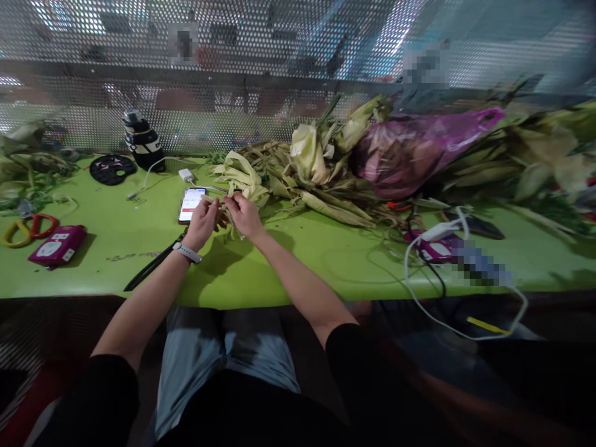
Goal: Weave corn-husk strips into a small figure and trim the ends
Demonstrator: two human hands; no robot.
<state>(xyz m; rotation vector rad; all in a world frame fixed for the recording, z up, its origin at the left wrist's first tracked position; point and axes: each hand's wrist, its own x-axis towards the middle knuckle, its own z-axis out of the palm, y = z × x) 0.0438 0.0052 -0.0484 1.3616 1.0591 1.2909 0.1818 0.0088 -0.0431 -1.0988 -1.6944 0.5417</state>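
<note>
Hands nearly closed, pinching husk strip; pale yellow-green, narrow, partly hidden.

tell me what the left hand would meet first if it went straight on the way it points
The right hand, most likely, close ahead; pale husks lie just beyond. Exact depth is hard to judge.

Black bottle beside black disc; scissors near purple box.
</note>
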